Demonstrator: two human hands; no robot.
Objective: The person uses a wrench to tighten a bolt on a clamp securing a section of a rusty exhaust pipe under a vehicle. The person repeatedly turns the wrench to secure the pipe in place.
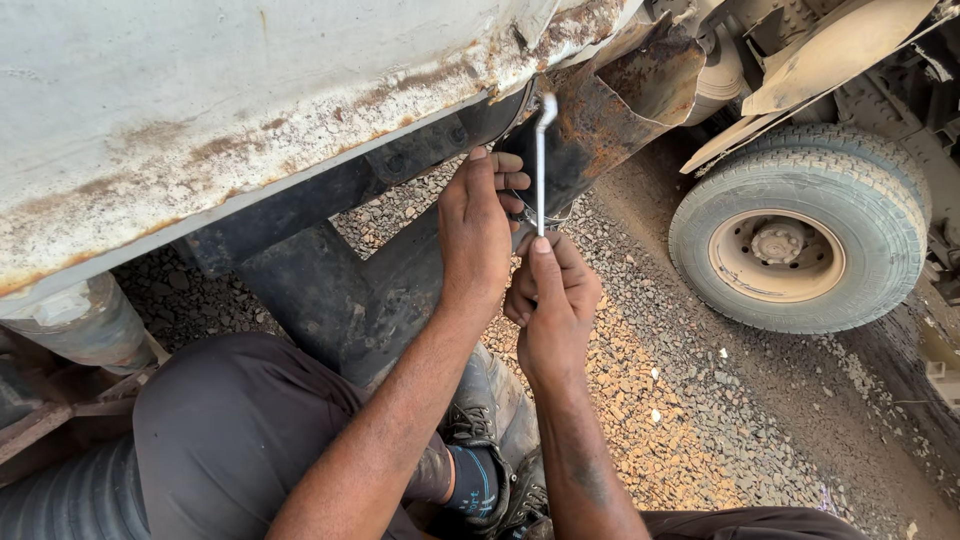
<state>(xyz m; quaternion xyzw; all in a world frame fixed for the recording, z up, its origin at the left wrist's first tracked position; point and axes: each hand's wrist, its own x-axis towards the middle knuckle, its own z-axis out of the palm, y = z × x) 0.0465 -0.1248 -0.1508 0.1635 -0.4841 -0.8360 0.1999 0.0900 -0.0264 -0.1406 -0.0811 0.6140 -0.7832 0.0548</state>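
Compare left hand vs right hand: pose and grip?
The left hand reaches up with fingers curled against the dark bracket; the right hand sits lower, nearer the body. The right hand pinches the bottom of the slim metal wrench; the left hand only steadies beside it. Both are bare.

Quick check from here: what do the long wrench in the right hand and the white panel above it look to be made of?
Wrench: looks like bright plated steel, silvery and smooth with a bent top end; the right hand grips its lower end. White panel: seemingly painted sheet steel, since orange-brown rust breaks through along its lower edge. The left hand reaches beneath it.
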